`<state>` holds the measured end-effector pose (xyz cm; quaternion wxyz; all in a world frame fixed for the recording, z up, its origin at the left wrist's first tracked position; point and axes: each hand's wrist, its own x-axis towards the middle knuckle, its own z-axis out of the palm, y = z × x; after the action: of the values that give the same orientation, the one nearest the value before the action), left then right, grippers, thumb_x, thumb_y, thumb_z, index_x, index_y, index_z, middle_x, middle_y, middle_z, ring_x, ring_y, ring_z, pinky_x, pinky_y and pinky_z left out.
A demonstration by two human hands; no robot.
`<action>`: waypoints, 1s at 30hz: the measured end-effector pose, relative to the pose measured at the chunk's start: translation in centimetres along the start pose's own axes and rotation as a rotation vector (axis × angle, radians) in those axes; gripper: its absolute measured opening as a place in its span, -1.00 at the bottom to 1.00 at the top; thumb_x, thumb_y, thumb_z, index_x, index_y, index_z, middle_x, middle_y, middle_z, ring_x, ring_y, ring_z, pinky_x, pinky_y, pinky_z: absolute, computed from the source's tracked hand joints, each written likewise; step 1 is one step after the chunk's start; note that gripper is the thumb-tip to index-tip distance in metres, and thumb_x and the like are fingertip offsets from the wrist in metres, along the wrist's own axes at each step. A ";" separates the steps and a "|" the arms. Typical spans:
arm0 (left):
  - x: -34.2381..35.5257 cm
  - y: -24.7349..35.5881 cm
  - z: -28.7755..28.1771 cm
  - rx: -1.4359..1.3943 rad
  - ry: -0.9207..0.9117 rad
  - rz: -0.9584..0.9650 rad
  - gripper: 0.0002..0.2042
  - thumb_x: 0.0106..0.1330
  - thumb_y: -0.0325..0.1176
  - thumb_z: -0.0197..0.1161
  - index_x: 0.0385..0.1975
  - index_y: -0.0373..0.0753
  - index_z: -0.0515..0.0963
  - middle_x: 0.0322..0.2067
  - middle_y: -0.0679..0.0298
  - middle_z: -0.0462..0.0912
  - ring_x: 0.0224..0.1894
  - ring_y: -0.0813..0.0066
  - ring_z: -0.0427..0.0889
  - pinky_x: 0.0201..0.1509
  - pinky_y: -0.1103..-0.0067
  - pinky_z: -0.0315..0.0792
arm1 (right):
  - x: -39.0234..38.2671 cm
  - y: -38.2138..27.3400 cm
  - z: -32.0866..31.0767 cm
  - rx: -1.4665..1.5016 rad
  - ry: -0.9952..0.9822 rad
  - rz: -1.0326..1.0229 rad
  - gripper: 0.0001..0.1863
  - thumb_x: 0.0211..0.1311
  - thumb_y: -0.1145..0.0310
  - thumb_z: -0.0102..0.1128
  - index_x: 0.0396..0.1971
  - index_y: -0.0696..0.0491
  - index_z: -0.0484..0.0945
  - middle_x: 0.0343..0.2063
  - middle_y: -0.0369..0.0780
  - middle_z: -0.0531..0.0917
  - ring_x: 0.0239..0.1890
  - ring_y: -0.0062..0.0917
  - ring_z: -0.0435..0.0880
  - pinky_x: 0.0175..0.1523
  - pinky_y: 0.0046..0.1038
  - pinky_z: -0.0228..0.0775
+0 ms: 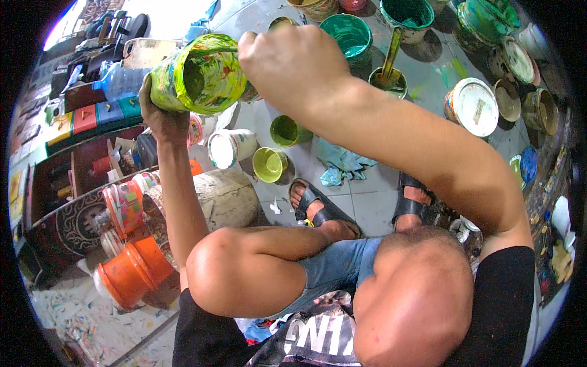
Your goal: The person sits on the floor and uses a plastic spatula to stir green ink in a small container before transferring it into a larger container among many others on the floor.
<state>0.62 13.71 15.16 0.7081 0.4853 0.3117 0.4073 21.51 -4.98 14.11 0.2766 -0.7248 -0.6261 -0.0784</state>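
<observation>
My left hand (164,119) grips a paint bucket (223,92) from its left side and below. Yellow-green paint with red streaks coats this bucket, which is raised off the floor and tilted so its mouth partly faces me. My right hand (293,60) is closed in a fist at the rim, around the end of a thin stick-like tool (217,49) that reaches across the bucket's mouth. The fist hides the tool's handle, and its exact kind cannot be made out. Below the hands, a small olive-green cup (286,131) and a yellow-green cup (269,165) rest on the tiles.
A teal paint bucket (347,38) stands beyond my right hand, near a pot (391,81) holding a paint-caked brush or stirrer. White lidded tubs (474,109) are to the right. A blue rag (342,158) lies by my sandals. Orange buckets (137,269) lie at left.
</observation>
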 end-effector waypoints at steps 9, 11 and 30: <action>0.9 -2.0 -0.6 0.021 0.011 0.106 -0.46 0.38 -0.08 -0.07 0.18 -0.41 0.33 0.15 -0.05 0.44 0.21 0.02 0.42 0.35 0.16 0.23 | 0.2 1.5 -0.1 0.229 -0.411 -0.003 -0.81 0.08 0.42 0.12 -0.35 0.13 0.65 -0.38 -0.07 0.71 -0.27 -0.25 0.74 -0.21 -0.28 0.61; 1.2 -2.2 -0.3 0.030 -0.021 0.098 -0.47 0.38 -0.10 -0.06 0.17 -0.41 0.33 0.13 -0.05 0.46 0.19 0.03 0.45 0.33 0.17 0.27 | 0.1 2.1 0.8 0.305 -0.444 0.020 -0.81 0.10 0.41 0.09 -0.37 0.17 0.64 -0.39 -0.03 0.70 -0.29 -0.21 0.73 -0.22 -0.26 0.60; 1.5 -5.5 6.0 0.216 0.021 0.264 -0.53 0.34 -0.19 -0.01 0.13 -0.40 0.42 0.11 0.07 0.51 0.16 0.23 0.47 0.30 0.38 0.29 | -6.0 4.4 6.4 1.802 -1.167 0.703 -0.46 0.43 -0.17 -0.18 -0.55 0.00 0.28 -0.82 -0.52 0.07 -0.81 -0.80 -0.05 -0.70 -0.61 -0.27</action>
<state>7.82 11.34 11.96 0.5889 0.5911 0.2948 0.4658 23.01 -7.24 4.65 0.3705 -0.3227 -0.2493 0.8345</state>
